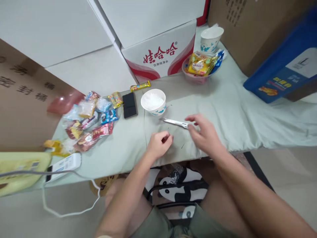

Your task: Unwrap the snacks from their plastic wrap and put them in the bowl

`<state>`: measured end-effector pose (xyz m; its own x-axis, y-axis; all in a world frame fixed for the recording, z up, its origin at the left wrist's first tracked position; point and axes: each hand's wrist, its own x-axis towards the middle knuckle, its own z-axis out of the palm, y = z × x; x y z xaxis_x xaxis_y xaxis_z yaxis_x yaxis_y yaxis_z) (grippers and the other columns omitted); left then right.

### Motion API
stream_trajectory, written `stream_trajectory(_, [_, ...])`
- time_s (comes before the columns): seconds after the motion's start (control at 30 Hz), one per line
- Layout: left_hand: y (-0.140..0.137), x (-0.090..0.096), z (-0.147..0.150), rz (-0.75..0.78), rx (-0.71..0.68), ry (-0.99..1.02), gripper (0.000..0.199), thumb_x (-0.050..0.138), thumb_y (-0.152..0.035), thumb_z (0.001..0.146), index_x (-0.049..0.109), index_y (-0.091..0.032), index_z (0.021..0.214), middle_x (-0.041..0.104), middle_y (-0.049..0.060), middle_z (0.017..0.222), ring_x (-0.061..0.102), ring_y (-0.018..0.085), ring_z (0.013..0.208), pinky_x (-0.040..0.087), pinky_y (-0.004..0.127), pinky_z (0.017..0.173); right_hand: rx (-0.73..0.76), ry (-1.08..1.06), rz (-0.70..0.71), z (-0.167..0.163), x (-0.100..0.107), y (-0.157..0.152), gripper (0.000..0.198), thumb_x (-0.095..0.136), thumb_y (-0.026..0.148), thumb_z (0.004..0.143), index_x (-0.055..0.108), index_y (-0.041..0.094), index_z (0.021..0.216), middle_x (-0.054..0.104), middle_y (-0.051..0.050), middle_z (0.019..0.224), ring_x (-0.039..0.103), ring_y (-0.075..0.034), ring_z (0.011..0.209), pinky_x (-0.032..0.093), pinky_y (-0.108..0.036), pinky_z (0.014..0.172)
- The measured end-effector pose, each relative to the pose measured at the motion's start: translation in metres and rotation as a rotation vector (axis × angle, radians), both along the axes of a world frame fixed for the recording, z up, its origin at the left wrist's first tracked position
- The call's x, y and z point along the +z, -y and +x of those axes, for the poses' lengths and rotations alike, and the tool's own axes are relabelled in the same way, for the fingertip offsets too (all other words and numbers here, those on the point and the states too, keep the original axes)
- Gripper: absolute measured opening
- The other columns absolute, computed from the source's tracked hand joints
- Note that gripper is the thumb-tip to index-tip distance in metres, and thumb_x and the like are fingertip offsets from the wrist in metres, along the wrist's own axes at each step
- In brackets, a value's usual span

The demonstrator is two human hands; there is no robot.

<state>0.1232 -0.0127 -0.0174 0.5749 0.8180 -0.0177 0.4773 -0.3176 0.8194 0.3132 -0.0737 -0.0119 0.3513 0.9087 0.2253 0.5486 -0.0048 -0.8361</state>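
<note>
A slim silver tool that looks like a craft knife lies on the pale green cloth, its pointed end toward the paper bowl. My right hand is at its other end, thumb and index finger apart, the thumb by the handle. Left of the tool and nearer to me, my left hand is curled closed above the cloth; anything inside its fingers is hidden. The white paper bowl with a blue leaf pattern stands just beyond both hands and holds crumpled, whitish translucent material. A few small dark slivers lie on the cloth.
Wrapped snacks are heaped at left beside a phone. A yellow stick packet lies at the back. Right of it stand a pink bowl of packets, another paper bowl and a blue box. A white power strip sits front left.
</note>
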Motion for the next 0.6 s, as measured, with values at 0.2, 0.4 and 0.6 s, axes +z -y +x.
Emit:
stream_trajectory(0.2, [-0.015,-0.011,-0.017,-0.063,-0.211,-0.011,0.029,0.049,-0.035,0.087,0.046,-0.020,0.061,0.042,-0.005,0.053,0.037,0.010,0.052,0.030,0.026,0.057,-0.560,0.034,0.060,0.116,0.009,-0.077,0.034,0.039,-0.004,0.078,0.061,0.017,0.094,0.067,-0.009,0.094,0.065,-0.017,0.086,0.049,-0.035,0.081])
stream_trajectory(0.4, [-0.020,-0.017,-0.023,0.060,-0.260,0.032,0.031,0.047,-0.027,0.091,0.041,-0.020,0.061,0.039,-0.006,0.051,0.037,0.010,0.048,0.029,0.025,0.053,-0.639,0.189,-0.106,0.224,0.013,-0.176,0.037,0.039,-0.009,0.081,0.065,0.007,0.101,0.068,-0.016,0.116,0.061,-0.005,0.087,0.043,-0.027,0.084])
stream_trajectory(0.6, [-0.019,-0.018,-0.019,0.359,-0.317,0.008,0.030,0.044,-0.014,0.091,0.033,-0.022,0.064,0.043,-0.004,0.052,0.042,0.011,0.047,0.030,0.029,0.050,-0.540,0.340,-0.276,0.266,0.000,-0.237,0.011,0.074,0.012,0.076,0.067,0.006,0.070,0.070,-0.023,0.122,0.067,-0.015,0.099,0.043,-0.041,0.091])
